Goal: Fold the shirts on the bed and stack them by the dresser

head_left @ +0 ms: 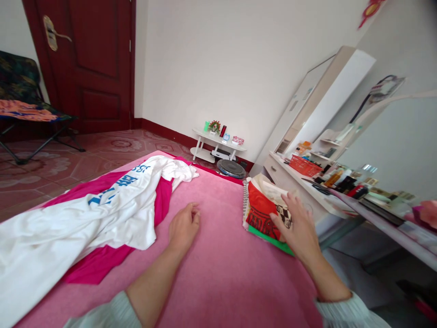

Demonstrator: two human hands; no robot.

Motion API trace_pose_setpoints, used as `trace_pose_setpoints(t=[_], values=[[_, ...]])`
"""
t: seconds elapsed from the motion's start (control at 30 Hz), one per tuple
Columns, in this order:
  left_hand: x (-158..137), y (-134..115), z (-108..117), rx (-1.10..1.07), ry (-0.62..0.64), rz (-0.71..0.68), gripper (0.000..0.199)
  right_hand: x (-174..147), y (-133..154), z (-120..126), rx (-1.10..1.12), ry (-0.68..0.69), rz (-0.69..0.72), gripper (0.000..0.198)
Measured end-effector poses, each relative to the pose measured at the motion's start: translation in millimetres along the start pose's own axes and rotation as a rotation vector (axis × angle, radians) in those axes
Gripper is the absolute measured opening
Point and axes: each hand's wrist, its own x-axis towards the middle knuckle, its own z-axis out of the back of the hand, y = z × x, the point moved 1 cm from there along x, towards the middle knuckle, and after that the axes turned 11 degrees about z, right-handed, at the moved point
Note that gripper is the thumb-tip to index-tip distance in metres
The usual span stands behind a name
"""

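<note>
My left hand [184, 224] is loosely closed over the pink bedspread [218, 282], its fingers curled in with nothing showing in them. To its left are a white shirt [126, 200] with blue lettering, crumpled and spread long, and a magenta garment [102, 264] partly covered by it. On the right side of the bed is a stack of folded clothes, with a red printed garment [261, 205] and a cream one above a green garment [269, 240]. My right hand [298, 225] is at the stack's right side, thumb and fingers spread; contact is hard to judge.
At right is a white dressing table [307, 182] with a red basket [305, 166], several bottles and a large mirror. Beyond the bed stands a low white table [218, 140] holding small items. A folding chair [27, 105] is near the dark red door [92, 59].
</note>
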Motion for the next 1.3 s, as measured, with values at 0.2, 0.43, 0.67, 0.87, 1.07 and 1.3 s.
trace_pose_setpoints(t=[0.2, 0.43, 0.67, 0.87, 1.07, 1.3], values=[[1, 1, -1, -0.006, 0.017, -0.002, 0.031, -4, 18, -52, -0.108, 0.095, -0.178, 0.057], [3, 5, -4, 0.014, 0.019, -0.059, 0.033, -18, 9, -100, -0.184, 0.339, -0.259, 0.058], [-15, -4, -8, 0.335, 0.014, -0.338, 0.035, -5, 35, -71, -0.16, 0.496, -0.353, 0.063], [-44, 1, -9, 0.465, 0.064, -0.428, 0.052, -38, 130, -60, 0.026, 0.338, -0.198, 0.063], [-67, 14, -8, 0.543, 0.115, -0.384, 0.058, -85, 180, -59, 0.156, 0.386, -0.19, 0.055], [-94, 21, 11, 0.513, 0.104, -0.378, 0.062, -85, 171, -57, 0.191, 0.319, -0.158, 0.05]])
